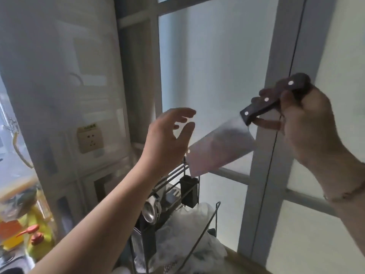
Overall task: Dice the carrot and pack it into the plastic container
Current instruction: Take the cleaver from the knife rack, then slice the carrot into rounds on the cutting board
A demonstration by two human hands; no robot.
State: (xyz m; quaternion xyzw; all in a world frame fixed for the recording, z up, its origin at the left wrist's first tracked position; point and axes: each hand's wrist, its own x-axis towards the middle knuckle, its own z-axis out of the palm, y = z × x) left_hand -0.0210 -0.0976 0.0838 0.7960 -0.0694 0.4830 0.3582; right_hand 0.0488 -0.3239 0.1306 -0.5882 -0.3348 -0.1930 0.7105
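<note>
My right hand grips the cleaver by its handle, blade angled down over the wire rack, left hand open w/ fingers spread beside the blade, prob. to steady it; carrot & container not in view.

Frosted glass panels in grey frames fill the centre and right, lit pale from behind. A white tiled wall takes the upper left, with a beige socket at left centre. A wire rack stands at bottom centre.
</note>
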